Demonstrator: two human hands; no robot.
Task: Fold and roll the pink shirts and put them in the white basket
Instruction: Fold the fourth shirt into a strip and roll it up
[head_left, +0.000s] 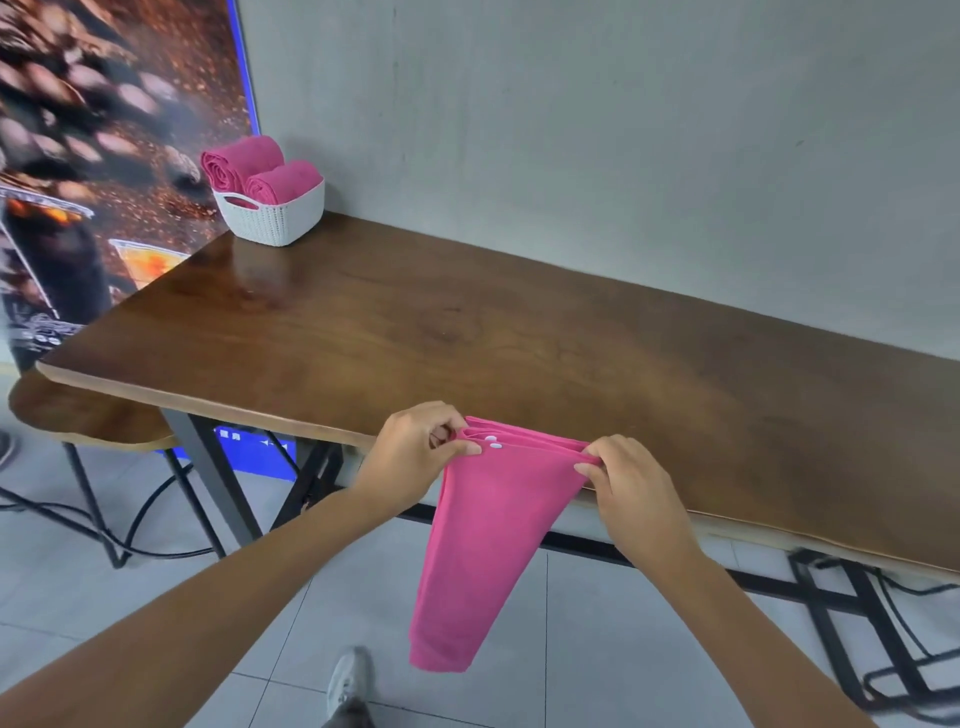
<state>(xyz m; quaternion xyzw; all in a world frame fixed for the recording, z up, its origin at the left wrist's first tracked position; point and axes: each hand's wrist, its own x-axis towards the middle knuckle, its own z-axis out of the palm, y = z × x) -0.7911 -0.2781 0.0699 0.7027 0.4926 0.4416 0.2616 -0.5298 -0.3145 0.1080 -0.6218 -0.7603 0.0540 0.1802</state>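
Left hand (415, 447) and right hand (631, 486), fingers pinching folded pink shirt (488, 540), hanging tapered off wooden table (467, 322)

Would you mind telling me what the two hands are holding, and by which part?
Both hold one folded pink shirt: the left hand pinches its top left corner, the right hand its top right corner; the rest hangs below the brown wooden table's edge.

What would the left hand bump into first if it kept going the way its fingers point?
Probably the right hand: the left hand points rightward along the pink shirt's pinched top edge, though depth is unclear.
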